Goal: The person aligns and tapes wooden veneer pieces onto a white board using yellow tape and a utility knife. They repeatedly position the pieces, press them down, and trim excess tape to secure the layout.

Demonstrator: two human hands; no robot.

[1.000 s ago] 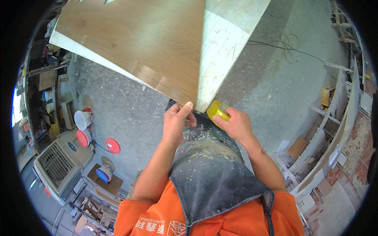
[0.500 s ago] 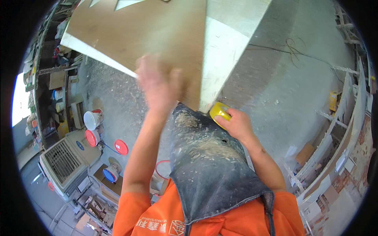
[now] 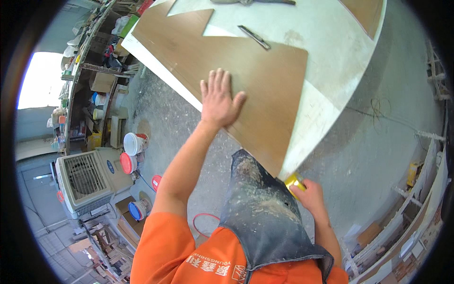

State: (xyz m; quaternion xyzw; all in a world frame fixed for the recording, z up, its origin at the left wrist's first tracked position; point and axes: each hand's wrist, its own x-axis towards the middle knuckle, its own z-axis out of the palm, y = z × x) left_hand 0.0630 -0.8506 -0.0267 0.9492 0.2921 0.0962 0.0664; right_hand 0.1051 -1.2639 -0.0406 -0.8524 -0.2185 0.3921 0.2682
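My left hand (image 3: pixel 219 100) lies flat, fingers stretched out, on a brown sheet (image 3: pixel 255 71) with a zigzag-cut far edge. The sheet rests on a white table (image 3: pixel 326 97), its near corner reaching the front edge by my dark, stained apron (image 3: pixel 265 203). At that corner, on the right, my right hand (image 3: pixel 309 193) grips a shiny yellow roll of tape (image 3: pixel 294 182). The thumb lies over the roll, and the other fingers are mostly hidden. A utility knife (image 3: pixel 254 37) lies near the sheet's far edge.
Beyond the knife lies a dark-handled tool (image 3: pixel 253 1), partly cut off. Another brown piece (image 3: pixel 364 14) is at the table's far right. To the left are shelves (image 3: pixel 78 85), an air cooler (image 3: pixel 87 180) and white buckets (image 3: pixel 135 143). A cable (image 3: pixel 378 113) crosses the floor on the right.
My view has shifted, showing more of the tabletop with the knife. The left hand, blurred before, now rests flat on the sheet. The right hand still holds the yellow roll at the near corner.
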